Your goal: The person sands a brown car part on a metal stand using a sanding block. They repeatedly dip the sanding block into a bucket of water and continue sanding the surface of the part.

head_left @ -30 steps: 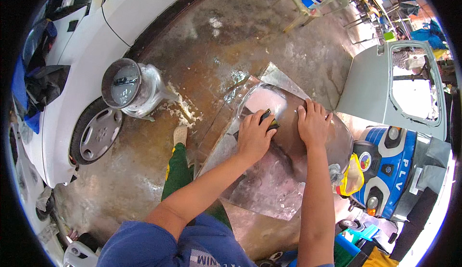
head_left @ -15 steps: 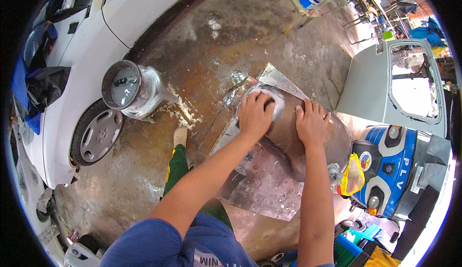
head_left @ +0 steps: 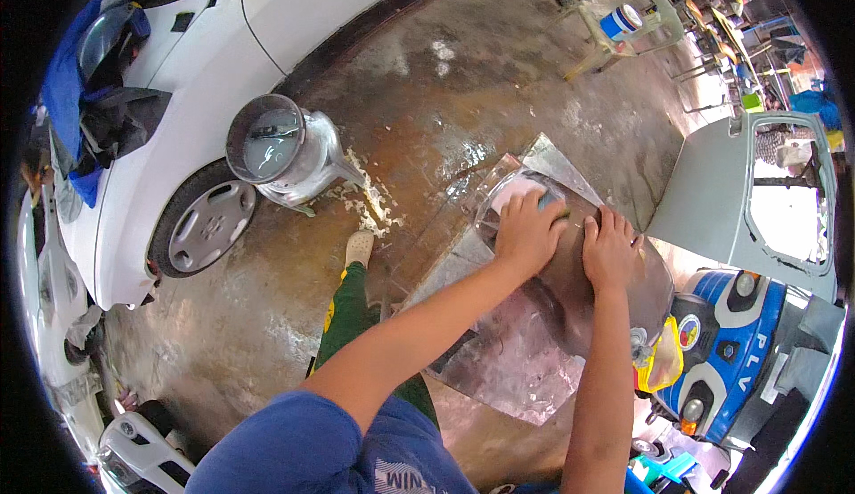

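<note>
A curved grey-brown car body panel (head_left: pixel 648 305), glossy and wet-looking, lies in front of me over flat metal sheets (head_left: pixel 525 365). On its far left part is a pale patch (head_left: pixel 515 193). Beside that patch, my left hand (head_left: pixel 527 234) is closed over a small dark bluish pad (head_left: pixel 546 198), pressed to the panel. Most of the pad is hidden under the fingers, so its exact kind is unclear. My right hand (head_left: pixel 611 249) rests on the panel just to the right, fingers stretched over its surface, holding nothing.
A grey bucket of water (head_left: pixel 267 142) stands on a silvery support beside a white car (head_left: pixel 205 57). To the right are a detached car door (head_left: pixel 712 187) and a blue-and-white vehicle front (head_left: pixel 744 334). A plastic chair (head_left: pixel 655 26) holds a blue-and-white tub (head_left: pixel 621 22).
My left hand has slid the pad rightward off the pale patch, closer to my right hand. My right hand keeps its place on the panel. The whole view has shifted.
</note>
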A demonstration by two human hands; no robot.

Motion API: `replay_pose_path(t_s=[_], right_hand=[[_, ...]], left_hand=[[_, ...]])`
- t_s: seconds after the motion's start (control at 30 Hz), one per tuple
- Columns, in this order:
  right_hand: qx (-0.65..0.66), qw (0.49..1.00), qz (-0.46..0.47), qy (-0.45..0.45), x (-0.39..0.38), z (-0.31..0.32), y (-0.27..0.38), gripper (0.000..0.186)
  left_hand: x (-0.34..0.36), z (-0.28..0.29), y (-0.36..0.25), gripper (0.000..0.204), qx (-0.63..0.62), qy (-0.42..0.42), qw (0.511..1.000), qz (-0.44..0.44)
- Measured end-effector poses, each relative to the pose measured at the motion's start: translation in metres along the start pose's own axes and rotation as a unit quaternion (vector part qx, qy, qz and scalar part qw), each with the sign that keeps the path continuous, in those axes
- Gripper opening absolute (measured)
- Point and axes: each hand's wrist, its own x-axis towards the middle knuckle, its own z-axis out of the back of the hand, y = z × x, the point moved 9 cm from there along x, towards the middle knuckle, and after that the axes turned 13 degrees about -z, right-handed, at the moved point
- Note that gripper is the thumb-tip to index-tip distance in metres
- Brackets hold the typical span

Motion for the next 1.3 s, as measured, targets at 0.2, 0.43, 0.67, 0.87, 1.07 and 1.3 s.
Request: replay_pose_path(t_s=[0.2, 0.43, 0.67, 0.87, 1.07, 1.3], right_hand=[[0.002, 1.0, 0.001, -0.005, -0.007, -0.001, -0.006, 0.051], [0.001, 1.0, -0.003, -0.004, -0.004, -0.001, -0.009, 0.051], [0.013, 0.999, 0.018, -0.025, -0.004, 0.003, 0.005, 0.051], [0.036, 0.999, -0.007, -0.019, -0.007, -0.004, -0.013, 0.052], [0.035, 0.999, 0.015, -0.03, -0.003, 0.007, 0.004, 0.051], [0.039, 0.999, 0.006, -0.033, -0.007, 0.0, -0.008, 0.051]], left_hand=[[-0.013, 0.004, -0.011, 0.039, -0.032, 0.051, 0.991, -0.121], [-0.031, -0.004, -0.001, 0.043, -0.044, 0.116, 0.976, -0.182], [0.032, -0.003, 0.0, 0.04, -0.051, 0.123, 0.972, -0.195], [-0.036, 0.011, 0.005, 0.036, -0.062, 0.093, 0.974, -0.196], [0.037, 0.0, 0.015, 0.034, -0.038, 0.019, 0.983, -0.18], [-0.038, 0.016, -0.006, 0.04, -0.001, 0.006, 0.995, -0.096]])
